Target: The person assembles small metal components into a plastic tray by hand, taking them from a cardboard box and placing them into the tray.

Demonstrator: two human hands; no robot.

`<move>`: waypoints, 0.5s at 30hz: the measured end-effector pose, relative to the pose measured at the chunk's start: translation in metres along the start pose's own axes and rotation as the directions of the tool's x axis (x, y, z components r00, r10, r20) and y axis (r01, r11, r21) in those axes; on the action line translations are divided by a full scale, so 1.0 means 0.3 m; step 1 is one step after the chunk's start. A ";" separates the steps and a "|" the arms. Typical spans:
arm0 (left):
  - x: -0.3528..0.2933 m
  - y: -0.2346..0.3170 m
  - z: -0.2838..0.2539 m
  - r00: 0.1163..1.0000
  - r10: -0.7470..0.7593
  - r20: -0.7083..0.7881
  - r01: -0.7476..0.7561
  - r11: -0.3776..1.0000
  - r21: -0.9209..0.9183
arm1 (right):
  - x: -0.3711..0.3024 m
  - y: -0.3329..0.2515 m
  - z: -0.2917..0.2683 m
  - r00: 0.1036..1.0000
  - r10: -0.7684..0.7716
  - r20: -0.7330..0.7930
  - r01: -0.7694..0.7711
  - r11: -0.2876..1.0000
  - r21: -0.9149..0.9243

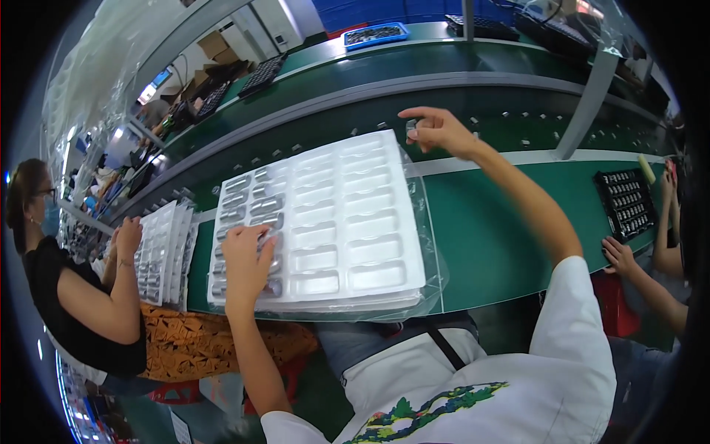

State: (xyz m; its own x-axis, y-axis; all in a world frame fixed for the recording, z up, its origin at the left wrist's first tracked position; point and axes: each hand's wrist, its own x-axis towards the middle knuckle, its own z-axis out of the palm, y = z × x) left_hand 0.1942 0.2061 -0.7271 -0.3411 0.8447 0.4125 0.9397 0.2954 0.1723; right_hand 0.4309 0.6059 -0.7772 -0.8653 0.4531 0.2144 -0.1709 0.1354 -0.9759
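A white plastic tray [347, 240] with rows of moulded pockets lies in front of me on a stack of similar trays. Silver metal cylinders [235, 200] fill much of its two left columns; the pockets in the columns to the right are bare. My left hand [246, 259] is over the left part of the tray, thumb and fingers closed around one of the cylinders. Beyond the tray's far right corner, my right hand [441, 133] is raised over the conveyor, index finger stretched out. A small shiny metal part [411, 129] is pinched in its fingers.
A dark green conveyor [488, 111] carries scattered small metal parts beyond the green bench [481, 222]. Clear plastic film [431, 259] sticks out under the tray stack. A co-worker [81, 296] handles trays at left; another's hand [621, 257] is beside a black tray [625, 203].
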 end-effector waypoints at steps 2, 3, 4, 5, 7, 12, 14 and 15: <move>0.008 0.039 -0.006 0.998 -0.028 -0.060 0.032 0.998 0.057 | -0.093 0.003 0.032 0.994 0.110 0.014 -0.107 0.927 0.359; 0.014 0.071 -0.013 0.989 -0.081 -0.123 0.074 0.995 -0.060 | -0.125 0.020 0.030 0.994 0.101 0.033 -0.106 0.911 0.399; 0.024 0.104 -0.015 0.974 -0.140 -0.176 0.108 0.978 -0.179 | -0.157 0.037 0.026 0.995 0.090 0.051 -0.103 0.892 0.440; 0.030 0.135 -0.011 0.969 -0.141 -0.201 0.101 0.975 -0.197 | -0.175 0.034 0.039 0.997 0.059 0.043 -0.071 0.905 0.420; 0.027 0.239 0.034 0.969 -0.209 -0.136 0.113 0.855 -0.506 | -0.205 0.000 0.079 0.998 0.070 -0.009 -0.057 0.880 0.471; 0.026 0.495 0.147 0.927 -0.073 0.368 0.352 -0.170 -0.920 | -0.249 -0.057 0.161 0.991 0.105 -0.080 -0.033 0.785 0.619; 0.037 0.541 0.191 0.894 -0.045 0.446 0.405 -0.342 -0.848 | -0.261 -0.070 0.187 0.998 0.067 -0.008 -0.048 0.785 0.618; 0.039 0.555 0.208 0.860 0.003 0.511 0.444 -0.498 -0.745 | -0.284 -0.083 0.211 0.989 0.138 -0.046 -0.092 0.840 0.535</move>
State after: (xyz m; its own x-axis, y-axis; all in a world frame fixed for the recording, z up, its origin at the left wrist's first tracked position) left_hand 0.3480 0.2929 -0.7495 -0.2781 0.9551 -0.1018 -0.6371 -0.1042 0.7637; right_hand 0.4790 0.5083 -0.7737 -0.8578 0.5078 0.0797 -0.3162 -0.3990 -0.8607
